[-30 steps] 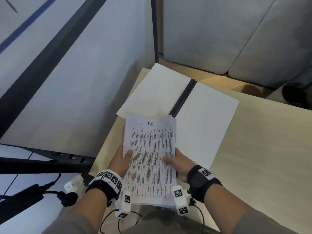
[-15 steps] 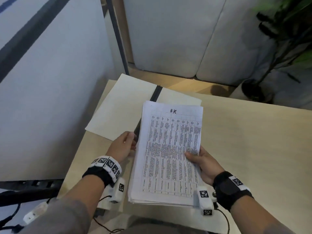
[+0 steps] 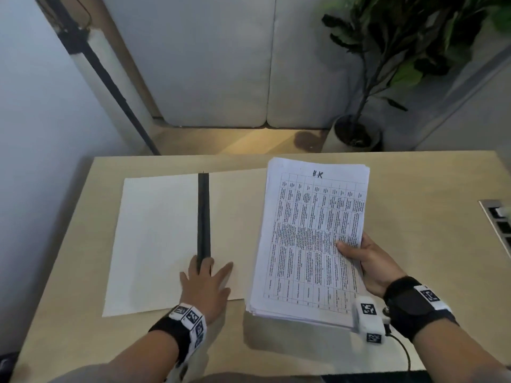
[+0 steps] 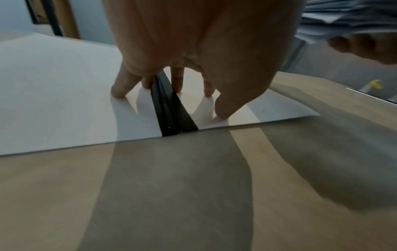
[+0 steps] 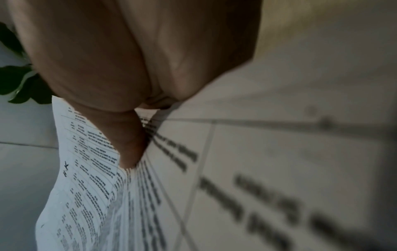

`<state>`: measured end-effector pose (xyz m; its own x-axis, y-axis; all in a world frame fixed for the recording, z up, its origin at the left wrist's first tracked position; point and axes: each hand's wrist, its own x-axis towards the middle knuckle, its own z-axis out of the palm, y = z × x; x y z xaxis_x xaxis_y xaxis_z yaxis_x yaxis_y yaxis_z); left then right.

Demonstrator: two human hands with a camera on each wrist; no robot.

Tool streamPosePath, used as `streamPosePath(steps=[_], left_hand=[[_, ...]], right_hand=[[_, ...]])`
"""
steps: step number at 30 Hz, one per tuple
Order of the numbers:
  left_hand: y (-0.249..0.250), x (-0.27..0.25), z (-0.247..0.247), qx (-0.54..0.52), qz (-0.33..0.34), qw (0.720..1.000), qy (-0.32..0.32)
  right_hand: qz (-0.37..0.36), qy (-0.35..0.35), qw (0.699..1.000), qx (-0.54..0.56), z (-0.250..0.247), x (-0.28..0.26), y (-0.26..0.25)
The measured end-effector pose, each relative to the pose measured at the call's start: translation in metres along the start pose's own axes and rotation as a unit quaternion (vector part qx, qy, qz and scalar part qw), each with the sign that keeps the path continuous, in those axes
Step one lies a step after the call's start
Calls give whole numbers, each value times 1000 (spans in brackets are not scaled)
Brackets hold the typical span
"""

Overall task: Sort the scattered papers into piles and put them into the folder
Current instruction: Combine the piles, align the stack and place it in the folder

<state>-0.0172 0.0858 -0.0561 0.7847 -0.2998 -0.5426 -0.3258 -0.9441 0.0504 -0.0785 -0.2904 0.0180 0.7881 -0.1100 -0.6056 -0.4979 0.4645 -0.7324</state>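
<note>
Papers lengthwise, heading away

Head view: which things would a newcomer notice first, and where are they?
First, the thick stack of printed papers marked "H.K", held by the right hand over the table's right half. Next, the open white folder with its black spine, left of the stack. The left hand presses its spread fingers on the folder's near edge.

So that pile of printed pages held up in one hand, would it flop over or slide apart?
The stack of papers would probably droop somewhat: the right hand grips only its near right edge, and the right wrist view shows the sheets curving. It looks thick, so likely heavy for one hand. The edges are already slightly fanned, so loose sheets could slip apart.
</note>
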Motion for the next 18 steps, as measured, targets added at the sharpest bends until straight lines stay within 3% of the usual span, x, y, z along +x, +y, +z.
streamPosePath(steps=[8,18], left_hand=[[98,-38,15,-1,42,999,4],[101,-33,20,-112,-2,994,-1]], right_hand=[[38,0,999,-32,-72,-7,-7],[61,-30,997,-35,-60,31,22]])
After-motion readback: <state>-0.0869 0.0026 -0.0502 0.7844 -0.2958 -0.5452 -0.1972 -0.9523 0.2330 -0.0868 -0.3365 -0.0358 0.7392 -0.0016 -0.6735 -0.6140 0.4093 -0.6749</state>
